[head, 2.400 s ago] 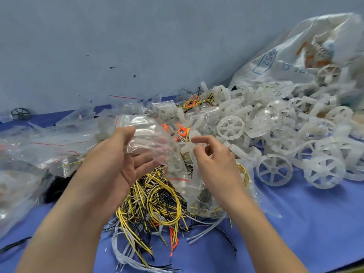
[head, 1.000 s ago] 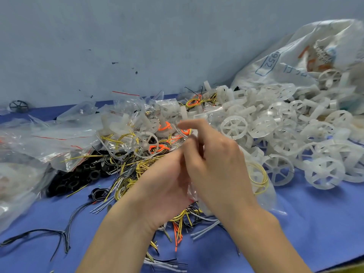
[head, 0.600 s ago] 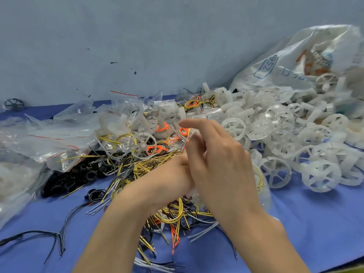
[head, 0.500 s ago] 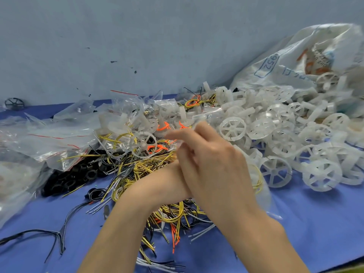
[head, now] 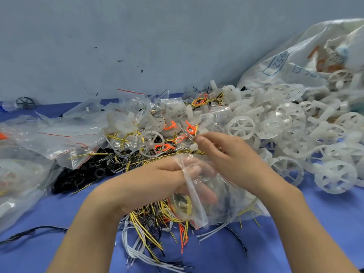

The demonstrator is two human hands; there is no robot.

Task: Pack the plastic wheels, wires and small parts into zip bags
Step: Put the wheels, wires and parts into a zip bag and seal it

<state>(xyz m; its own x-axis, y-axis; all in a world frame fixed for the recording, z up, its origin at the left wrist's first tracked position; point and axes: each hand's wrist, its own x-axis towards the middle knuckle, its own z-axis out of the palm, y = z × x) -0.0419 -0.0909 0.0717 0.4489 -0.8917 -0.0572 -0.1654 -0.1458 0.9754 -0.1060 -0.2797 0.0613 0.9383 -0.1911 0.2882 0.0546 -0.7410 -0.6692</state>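
Note:
My left hand (head: 157,180) grips a clear zip bag (head: 214,201) at its mouth, with fingers inside it. The bag holds yellow wire and hangs over the loose wire pile (head: 157,223). My right hand (head: 230,160) sits just above the bag and pinches a small white plastic part (head: 194,147) at its fingertips. A heap of white plastic wheels (head: 295,134) lies to the right. Filled zip bags with wheels and orange wires (head: 157,131) are piled behind my hands.
Empty and filled clear bags (head: 49,138) lie at the left, with small black rings (head: 78,176) beside them. A large white printed sack (head: 307,56) lies against the grey wall at back right. A dark wheel (head: 25,103) sits far left. Blue table (head: 325,217).
My hands have drawn apart: the left dropped lower with the bag, the right shifted right and now pinches a small white part above the bag's mouth.

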